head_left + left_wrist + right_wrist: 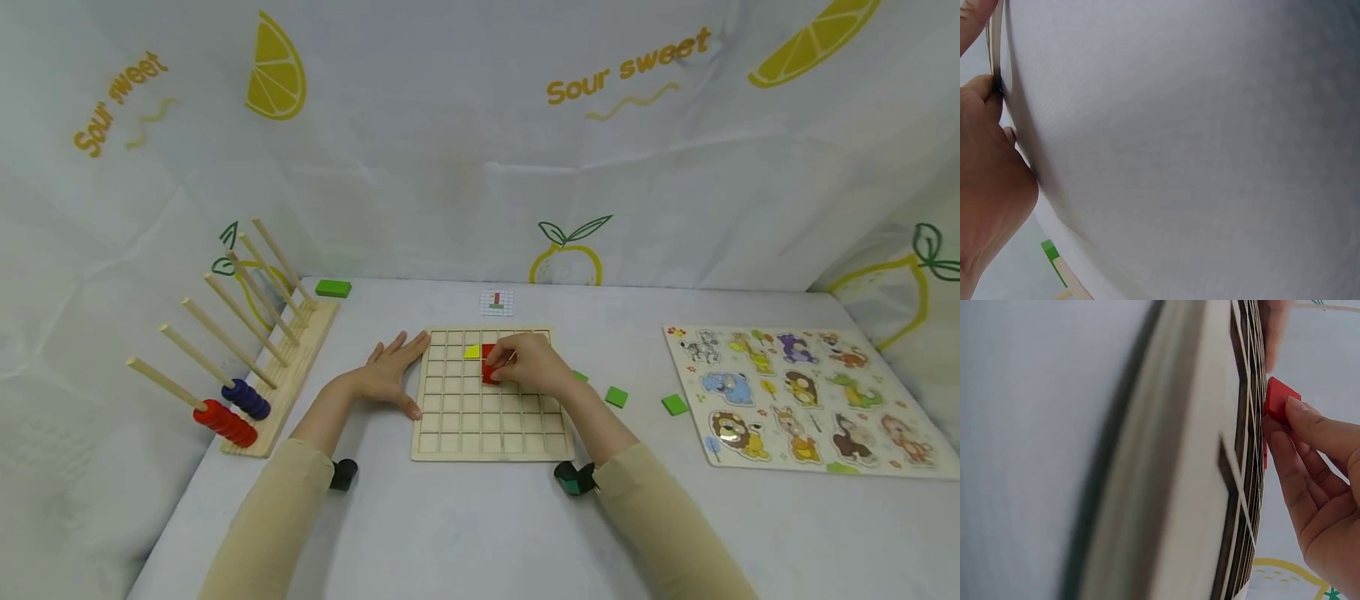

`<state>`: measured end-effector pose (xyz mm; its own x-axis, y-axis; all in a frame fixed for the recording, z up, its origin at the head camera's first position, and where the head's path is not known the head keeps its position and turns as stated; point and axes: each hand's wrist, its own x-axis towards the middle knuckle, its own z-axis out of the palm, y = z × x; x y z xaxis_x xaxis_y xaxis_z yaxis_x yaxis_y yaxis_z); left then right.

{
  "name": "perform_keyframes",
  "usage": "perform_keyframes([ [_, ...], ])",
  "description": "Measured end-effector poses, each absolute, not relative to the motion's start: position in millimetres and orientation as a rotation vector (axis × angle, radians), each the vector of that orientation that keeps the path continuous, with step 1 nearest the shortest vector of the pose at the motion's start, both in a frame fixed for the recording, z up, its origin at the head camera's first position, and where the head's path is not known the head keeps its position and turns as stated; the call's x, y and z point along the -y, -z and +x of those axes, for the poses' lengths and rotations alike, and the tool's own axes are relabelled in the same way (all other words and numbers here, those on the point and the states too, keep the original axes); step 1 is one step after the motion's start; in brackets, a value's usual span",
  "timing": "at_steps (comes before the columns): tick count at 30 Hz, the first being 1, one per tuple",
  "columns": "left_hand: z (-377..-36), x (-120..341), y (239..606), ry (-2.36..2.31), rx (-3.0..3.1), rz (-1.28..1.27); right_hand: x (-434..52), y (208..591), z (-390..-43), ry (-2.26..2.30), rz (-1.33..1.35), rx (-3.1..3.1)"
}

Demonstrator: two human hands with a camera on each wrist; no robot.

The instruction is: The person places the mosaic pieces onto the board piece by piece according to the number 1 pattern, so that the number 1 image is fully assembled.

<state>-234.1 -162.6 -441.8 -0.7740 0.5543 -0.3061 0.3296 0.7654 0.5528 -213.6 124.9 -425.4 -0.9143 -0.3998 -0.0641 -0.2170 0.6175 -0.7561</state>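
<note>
A wooden grid board (pixel 459 446) lies flat on the table. My right hand (pixel 528 362) pinches a red square tile (pixel 1280 400) between thumb and fingers, right at the grid's surface. Another red tile (pixel 487 350) lies in the grid, partly covered by the fingers. Directly left of it is a yellow tile (pixel 472 352). My left hand (pixel 386 375) rests with fingers spread at the board's left edge, fingertips and thumb touching the frame. In the left wrist view that hand (pixel 994 181) shows only in part, beside the white tablecloth.
Behind the board lies a small pattern card (pixel 497 302). Green tiles (pixel 617 397) are scattered to the right, before an animal puzzle (pixel 806 400). On the left stands a peg abacus (pixel 300 358) with red and blue beads. A green block (pixel 333 288) sits at the back left.
</note>
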Motion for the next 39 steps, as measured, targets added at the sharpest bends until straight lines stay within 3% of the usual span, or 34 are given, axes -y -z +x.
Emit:
perform_keyframes([
  [39, -235.1, 163.8, 441.0, -0.649, -2.498, 0.653, -117.6, 426.9, -210.9, 0.975, -0.589, -2.7],
])
